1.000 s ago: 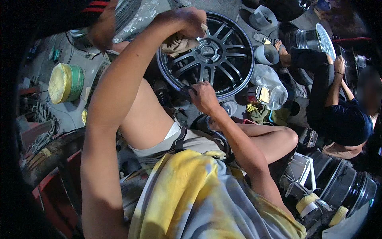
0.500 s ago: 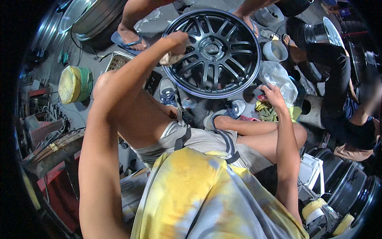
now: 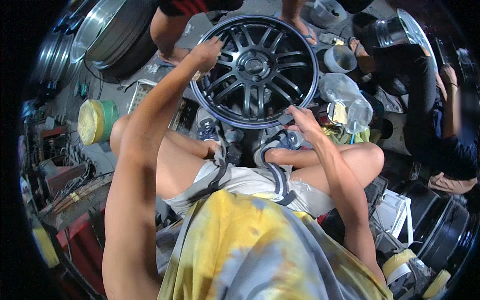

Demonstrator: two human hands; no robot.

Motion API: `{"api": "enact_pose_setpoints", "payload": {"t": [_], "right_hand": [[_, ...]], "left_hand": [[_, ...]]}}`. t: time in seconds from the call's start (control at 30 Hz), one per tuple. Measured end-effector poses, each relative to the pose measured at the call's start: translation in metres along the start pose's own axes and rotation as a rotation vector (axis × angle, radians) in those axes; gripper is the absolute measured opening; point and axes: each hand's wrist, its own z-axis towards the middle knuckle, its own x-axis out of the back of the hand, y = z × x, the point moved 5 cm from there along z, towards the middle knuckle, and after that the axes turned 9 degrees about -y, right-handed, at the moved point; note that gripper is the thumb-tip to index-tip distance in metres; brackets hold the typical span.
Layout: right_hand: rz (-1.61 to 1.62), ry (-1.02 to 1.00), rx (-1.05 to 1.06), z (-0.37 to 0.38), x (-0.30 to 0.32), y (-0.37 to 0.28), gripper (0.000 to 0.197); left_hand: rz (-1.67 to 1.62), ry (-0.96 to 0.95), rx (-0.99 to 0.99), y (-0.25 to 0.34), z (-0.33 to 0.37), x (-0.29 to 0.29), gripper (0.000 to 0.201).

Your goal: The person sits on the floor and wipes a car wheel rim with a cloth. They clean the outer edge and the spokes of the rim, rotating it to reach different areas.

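A black multi-spoke wheel rim point(image 3: 256, 106) lies face up in front of my feet. My left hand point(image 3: 206, 56) is at its left edge, fingers closed round a pale rag point(image 3: 198, 76) that shows only in part. My right hand point(image 3: 303, 121) is at the rim's near right edge. Between its thumb and fingers it pinches a small dark grey pad point(image 3: 285, 119), like a folded piece of sandpaper. Whether the pad touches the rim, I cannot tell.
Another person's feet point(image 3: 306, 31) flank the rim's far side. Right of it are a whitish plastic tub point(image 3: 340, 60), a clear plastic bag point(image 3: 337, 87) and an open tin point(image 3: 336, 114). A green and yellow container point(image 3: 97, 121) stands left. A person in dark clothes point(image 3: 417, 95) sits right.
My right hand has moved left from beside the plastic bag to the rim's near edge, with the grey pad in it. The left hand stays at the rim's left edge.
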Motion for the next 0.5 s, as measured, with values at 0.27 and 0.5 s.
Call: {"api": "enact_pose_setpoints", "payload": {"t": [0.27, 0.5], "right_hand": [[0.047, 0.112, 0.085, 0.013, 0.034, -0.001, 0.035], [0.039, 0.415, 0.509, 0.03, 0.132, -0.068, 0.029]], "left_hand": [[-0.124, -0.061, 0.08, 0.012, 0.004, -0.014, 0.04], [-0.29, -0.473, 0.061, 0.09, -0.043, -0.026, 0.041]]}}
